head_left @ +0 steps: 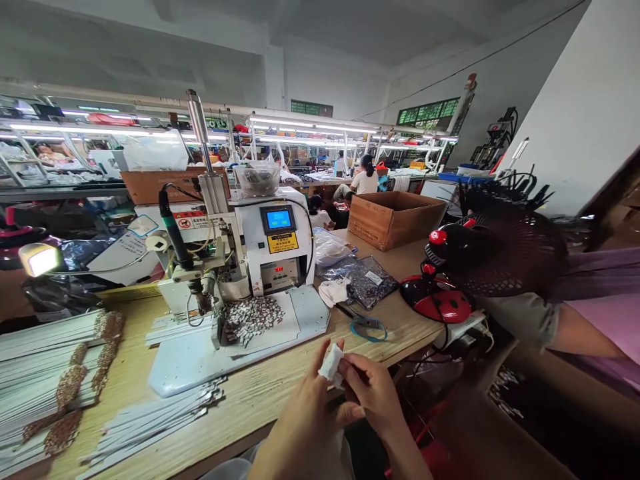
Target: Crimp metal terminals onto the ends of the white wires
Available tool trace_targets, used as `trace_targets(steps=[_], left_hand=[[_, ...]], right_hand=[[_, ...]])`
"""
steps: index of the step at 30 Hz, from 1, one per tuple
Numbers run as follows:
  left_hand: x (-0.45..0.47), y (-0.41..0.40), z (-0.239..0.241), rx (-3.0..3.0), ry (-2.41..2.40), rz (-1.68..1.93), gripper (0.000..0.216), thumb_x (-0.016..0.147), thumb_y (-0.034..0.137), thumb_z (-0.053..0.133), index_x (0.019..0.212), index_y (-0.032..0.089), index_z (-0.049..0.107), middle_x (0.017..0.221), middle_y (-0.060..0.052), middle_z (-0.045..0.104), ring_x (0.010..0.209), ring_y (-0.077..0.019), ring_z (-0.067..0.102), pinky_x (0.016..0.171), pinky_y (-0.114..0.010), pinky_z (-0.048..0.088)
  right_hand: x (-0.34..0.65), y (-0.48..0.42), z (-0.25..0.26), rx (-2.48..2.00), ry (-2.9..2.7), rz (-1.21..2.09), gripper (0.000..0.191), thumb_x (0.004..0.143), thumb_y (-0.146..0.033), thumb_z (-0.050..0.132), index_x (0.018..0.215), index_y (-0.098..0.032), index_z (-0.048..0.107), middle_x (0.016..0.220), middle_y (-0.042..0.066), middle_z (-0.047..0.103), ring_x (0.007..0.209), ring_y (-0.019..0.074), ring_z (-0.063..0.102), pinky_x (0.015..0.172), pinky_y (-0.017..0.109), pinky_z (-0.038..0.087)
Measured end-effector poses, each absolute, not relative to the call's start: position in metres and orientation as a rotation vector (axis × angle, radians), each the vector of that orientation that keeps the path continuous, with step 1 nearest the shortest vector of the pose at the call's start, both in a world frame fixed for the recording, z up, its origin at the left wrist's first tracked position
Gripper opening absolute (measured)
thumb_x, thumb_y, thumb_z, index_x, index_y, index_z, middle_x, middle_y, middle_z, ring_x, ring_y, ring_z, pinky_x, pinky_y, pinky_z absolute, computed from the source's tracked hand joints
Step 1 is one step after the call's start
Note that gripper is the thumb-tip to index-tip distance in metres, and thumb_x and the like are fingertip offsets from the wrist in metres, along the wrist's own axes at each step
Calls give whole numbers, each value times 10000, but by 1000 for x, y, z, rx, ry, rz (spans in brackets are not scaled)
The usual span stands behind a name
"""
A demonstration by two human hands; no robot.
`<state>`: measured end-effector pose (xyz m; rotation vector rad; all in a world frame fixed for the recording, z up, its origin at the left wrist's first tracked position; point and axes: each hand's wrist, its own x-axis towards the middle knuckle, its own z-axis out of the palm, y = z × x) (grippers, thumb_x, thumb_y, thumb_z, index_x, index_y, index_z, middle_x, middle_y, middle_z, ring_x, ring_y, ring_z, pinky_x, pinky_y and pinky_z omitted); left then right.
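My left hand [304,407] is raised in front of the table edge, its visible fingers stretched up and apart. A small, soft white piece, like cloth or tissue [331,365], lies around or against one of its fingers; I cannot tell which. From the right, my right hand [371,383] pinches this white piece between thumb and fingers. Beyond the hands, a crumpled white cloth [334,292] rests on the table beside a tool with a blue loop [369,328]. A white machine [280,247] with a lit blue screen stands farther back left.
Small cut pieces [255,319] are heaped on the machine base. White strips [160,417] and bundles with brownish ends [65,390] cover the left table. A cardboard box [395,217], a black mesh bag [373,280] and a ladybug-shaped fan [437,300] stand right. A person's arm [580,327] reaches in.
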<state>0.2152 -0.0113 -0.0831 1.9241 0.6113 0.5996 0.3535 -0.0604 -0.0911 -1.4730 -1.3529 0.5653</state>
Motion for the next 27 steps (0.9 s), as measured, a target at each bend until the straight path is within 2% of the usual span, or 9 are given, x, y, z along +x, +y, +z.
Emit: trace_targets(steps=[3, 6, 10, 13, 16, 19, 21, 24, 27], left_hand=[[216, -13, -91, 2034, 611, 570, 721, 713, 474, 638, 1351, 243, 393, 1486, -99, 194, 1289, -311, 338, 1039, -422, 331], [214, -17, -100, 2059, 633, 560, 885, 693, 482, 659, 1421, 227, 225, 1479, -134, 201, 1308, -313, 302, 1045, -450, 320], [205, -21, -101, 2019, 596, 548, 661, 730, 381, 649, 1338, 289, 406, 1453, -104, 285, 1157, -291, 501, 913, -388, 479], [196, -21, -89, 1957, 760, 796, 532, 787, 251, 581, 1303, 273, 454, 1399, -108, 380, 1042, -234, 583, 754, -297, 555], [180, -18, -77, 2120, 730, 951, 512, 812, 194, 552, 1305, 286, 447, 1308, -71, 502, 1095, -197, 555, 917, -296, 487], [149, -5, -74, 2260, 696, 1046, 449, 870, 113, 409, 1285, 275, 471, 1253, -49, 557, 1065, -137, 576, 910, -221, 478], [118, 9, -77, 2279, 824, 1175, 408, 870, 91, 388, 1216, 241, 543, 1173, -49, 614, 1032, -122, 594, 900, -200, 477], [65, 38, -83, 2235, 1301, 1332, 306, 875, 137, 413, 1095, 193, 618, 1037, -68, 673, 960, -144, 625, 865, -239, 498], [17, 68, -80, 2315, 1661, 1274, 314, 855, 205, 490, 1156, 204, 580, 1135, -89, 630, 1020, -187, 594, 878, -327, 490]], right_hand=[[350, -58, -94, -1527, -1410, 375, 321, 854, -317, 430, 636, -149, 594, 563, 13, 553, 541, 130, 501, 503, 210, 381], [361, -53, -96, -1576, -1363, 145, 260, 838, -279, 447, 722, -155, 644, 683, 39, 643, 621, 146, 574, 587, 219, 433], [386, -48, -95, -1696, -1213, -189, 281, 828, -334, 476, 792, -147, 683, 757, 92, 686, 670, 191, 625, 641, 266, 465], [374, -46, -93, -1624, -1476, 46, 278, 822, -355, 501, 802, -161, 700, 790, 91, 690, 712, 201, 635, 666, 272, 486], [339, -43, -94, -1487, -1521, 441, 308, 823, -396, 505, 876, -166, 703, 782, 73, 692, 648, 184, 633, 569, 243, 503], [307, -35, -96, -1385, -1390, 745, 351, 770, -442, 567, 920, -154, 700, 802, 83, 704, 661, 201, 655, 577, 241, 534], [295, -27, -98, -1274, -1377, 925, 413, 742, -447, 599, 1035, -164, 666, 948, 100, 695, 767, 222, 668, 648, 255, 551], [287, -17, -103, -1228, -1380, 997, 441, 724, -460, 611, 1062, -180, 650, 1055, 109, 664, 817, 224, 667, 666, 247, 559], [287, -12, -111, -1347, -1442, 952, 383, 699, -493, 615, 890, -174, 709, 835, 95, 703, 697, 203, 674, 615, 213, 563]])
